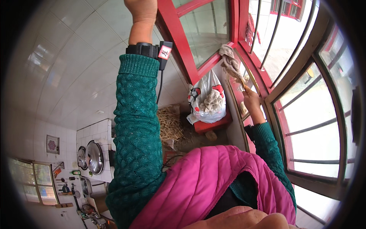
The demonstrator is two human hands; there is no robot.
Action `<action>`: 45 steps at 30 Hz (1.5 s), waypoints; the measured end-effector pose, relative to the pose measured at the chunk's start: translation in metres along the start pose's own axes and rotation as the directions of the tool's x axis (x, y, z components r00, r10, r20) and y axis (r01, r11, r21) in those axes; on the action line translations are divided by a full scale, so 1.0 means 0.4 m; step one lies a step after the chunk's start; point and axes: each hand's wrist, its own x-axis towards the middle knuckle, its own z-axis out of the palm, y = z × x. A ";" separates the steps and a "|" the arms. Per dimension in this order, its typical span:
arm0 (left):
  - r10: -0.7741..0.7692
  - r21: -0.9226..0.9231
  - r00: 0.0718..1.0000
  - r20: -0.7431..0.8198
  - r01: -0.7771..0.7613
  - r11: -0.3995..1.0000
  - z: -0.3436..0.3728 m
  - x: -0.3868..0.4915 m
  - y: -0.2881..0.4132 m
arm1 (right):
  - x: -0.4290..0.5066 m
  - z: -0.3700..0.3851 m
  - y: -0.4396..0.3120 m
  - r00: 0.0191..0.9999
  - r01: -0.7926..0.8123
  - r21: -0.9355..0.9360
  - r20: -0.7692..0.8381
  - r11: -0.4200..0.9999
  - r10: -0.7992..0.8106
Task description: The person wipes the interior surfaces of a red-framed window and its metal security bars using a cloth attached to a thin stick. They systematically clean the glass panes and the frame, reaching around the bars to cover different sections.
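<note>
My left hand [142, 11] is raised at the top edge of the view, beside the outer edge of the red-framed window sash [183, 54]. Its fingers lie beyond the picture, so their grip is hidden. My right hand [252, 100] is closed around a thin stick [243, 83]. A grey-beige cloth [229, 61] hangs at the stick's far end and reaches the lower corner of the opened sash, by the red window frame [248, 54]. Glass panes fill the sash.
Metal bars [274, 34] cross the window opening. Below, a white plastic bag [207, 103] with crumpled cloth stands on a red box [214, 123], beside straw [170, 123]. At left, a tiled stove [93, 128] carries metal lids [94, 157]. A brown-framed glazed panel [311, 120] stands at right.
</note>
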 end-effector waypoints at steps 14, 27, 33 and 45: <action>0.015 0.042 1.000 0.010 -0.016 0.999 -0.010 0.003 -0.006 | -0.017 0.076 -0.280 0.961 -0.257 0.519 0.223 0.815 0.161; -0.012 0.028 1.000 0.008 0.012 1.000 -0.008 0.001 0.003 | -0.120 -0.007 -0.358 0.855 -0.394 0.442 0.498 0.806 0.144; 0.044 0.076 0.999 -0.016 -0.043 0.996 -0.017 0.012 -0.020 | -0.289 -0.083 -0.378 0.716 -0.398 0.419 0.698 0.816 -0.009; -0.092 -0.060 0.995 0.033 0.093 0.994 -0.027 0.018 -0.040 | -0.258 -0.013 -0.252 0.842 -0.304 0.355 0.535 0.884 0.074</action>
